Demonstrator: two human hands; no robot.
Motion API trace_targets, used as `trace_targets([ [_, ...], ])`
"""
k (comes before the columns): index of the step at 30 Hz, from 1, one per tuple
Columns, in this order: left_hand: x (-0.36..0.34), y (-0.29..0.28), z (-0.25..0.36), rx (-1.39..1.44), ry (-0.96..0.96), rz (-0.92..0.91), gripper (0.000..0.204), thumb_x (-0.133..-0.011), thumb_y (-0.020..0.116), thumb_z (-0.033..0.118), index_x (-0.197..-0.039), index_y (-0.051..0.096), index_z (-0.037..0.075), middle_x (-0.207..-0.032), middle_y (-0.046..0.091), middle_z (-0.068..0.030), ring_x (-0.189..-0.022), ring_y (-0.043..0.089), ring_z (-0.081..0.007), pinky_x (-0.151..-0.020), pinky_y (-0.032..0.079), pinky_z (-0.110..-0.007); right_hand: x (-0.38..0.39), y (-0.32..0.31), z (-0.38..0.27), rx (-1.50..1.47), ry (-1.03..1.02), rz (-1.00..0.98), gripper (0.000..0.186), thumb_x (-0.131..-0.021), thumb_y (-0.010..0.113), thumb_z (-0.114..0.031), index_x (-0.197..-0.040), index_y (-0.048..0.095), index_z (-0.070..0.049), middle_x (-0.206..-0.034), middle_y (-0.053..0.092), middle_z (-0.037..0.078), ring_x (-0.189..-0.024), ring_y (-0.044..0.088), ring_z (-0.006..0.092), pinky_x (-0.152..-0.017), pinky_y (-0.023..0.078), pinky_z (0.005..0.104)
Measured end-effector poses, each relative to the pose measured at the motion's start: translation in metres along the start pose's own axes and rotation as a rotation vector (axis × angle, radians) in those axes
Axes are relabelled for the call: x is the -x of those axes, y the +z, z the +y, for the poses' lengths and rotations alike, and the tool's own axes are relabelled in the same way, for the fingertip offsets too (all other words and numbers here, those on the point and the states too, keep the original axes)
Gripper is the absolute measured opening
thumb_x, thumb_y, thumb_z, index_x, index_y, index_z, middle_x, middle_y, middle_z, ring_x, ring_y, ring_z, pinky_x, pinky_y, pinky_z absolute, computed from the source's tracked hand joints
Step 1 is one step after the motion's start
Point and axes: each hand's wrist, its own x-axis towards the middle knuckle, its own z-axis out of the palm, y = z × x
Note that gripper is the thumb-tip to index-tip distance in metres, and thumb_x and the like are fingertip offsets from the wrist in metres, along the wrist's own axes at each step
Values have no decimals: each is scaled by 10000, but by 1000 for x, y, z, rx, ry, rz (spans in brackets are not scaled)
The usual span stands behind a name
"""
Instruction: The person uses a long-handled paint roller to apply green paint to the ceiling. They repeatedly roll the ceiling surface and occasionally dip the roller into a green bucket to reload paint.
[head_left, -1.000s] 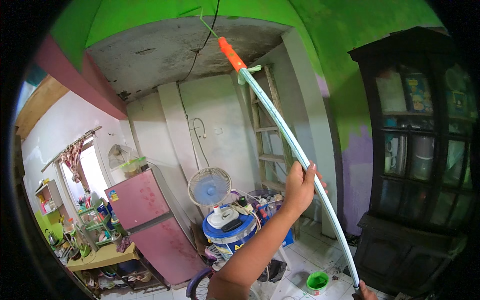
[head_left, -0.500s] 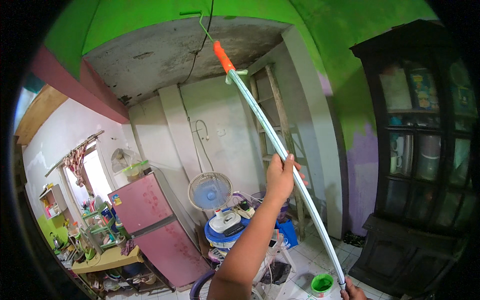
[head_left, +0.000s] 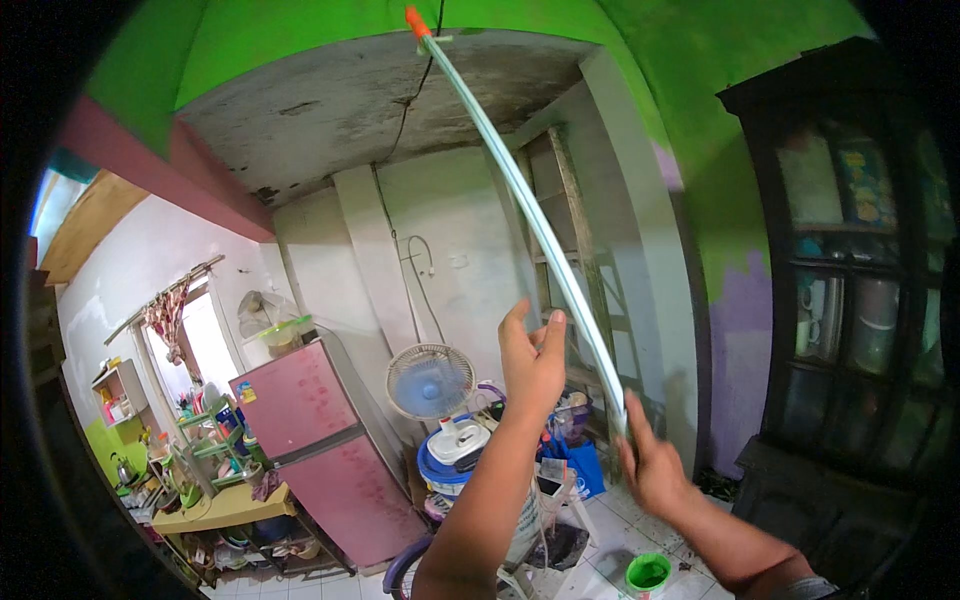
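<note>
A long pale pole (head_left: 537, 221) rises from my hands to an orange roller handle (head_left: 417, 22) at the top, against the green upper wall (head_left: 290, 18); the roller itself cannot be made out. My right hand (head_left: 650, 455) grips the pole's lower end. My left hand (head_left: 532, 365) stands just left of the pole, off it, thumb and fingers apart and curved. A green paint bucket (head_left: 648, 571) sits on the tiled floor below my right arm. Behind the pole a wooden ladder (head_left: 560, 180) leans in the alcove, under a stained grey ceiling (head_left: 290, 100).
At left are a pink fridge (head_left: 345, 465) and a cluttered counter (head_left: 215, 505). A fan (head_left: 428, 382) stands among tubs, bags and a white stool (head_left: 575, 535) in the middle. A dark glass-fronted cabinet (head_left: 830, 330) stands close on the right.
The pole and orange handle have moved upward, and the roller is no longer visible. My right hand has risen from the bottom edge. My left hand has let go of the pole.
</note>
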Motion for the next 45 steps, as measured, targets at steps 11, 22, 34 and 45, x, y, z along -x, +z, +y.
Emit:
trace_targets([
  [11, 1, -51, -3, -183, 27, 42, 570, -943, 653, 260, -1339, 429, -83, -1188, 567, -196, -1034, 609, -236, -855, 562, -355, -259, -64, -70, -66, -222, 321, 560, -981, 511, -249, -1506, 333, -174, -1024, 659, 275, -851, 657, 418, -795, 502, 479],
  [22, 4, -95, -5, -120, -48, 110, 464, -918, 689, 248, -1246, 537, -43, -1416, 372, -241, -977, 619, -244, -791, 532, -326, -337, -132, -169, -145, -229, 400, 505, -992, 478, -277, -1463, 429, -102, -937, 681, 175, -768, 657, 277, -708, 521, 388],
  [34, 10, -88, -20, -45, -122, 69, 456, -909, 704, 210, -1229, 538, -69, -1389, 411, -224, -925, 623, -195, -732, 547, -293, -332, -179, -122, -142, -31, 152, 558, -989, 524, -294, -1517, 350, -244, -640, 518, 38, -513, 509, 139, -454, 443, 329],
  [45, 12, -33, -7, -57, -219, -106, 446, -933, 677, 203, -1252, 520, -66, -1245, 551, -186, -1075, 609, -274, -842, 568, -364, -121, -132, 15, -61, -95, 69, 614, -975, 553, -117, -1528, 287, -125, -911, 673, 193, -775, 652, 191, -715, 527, 352],
])
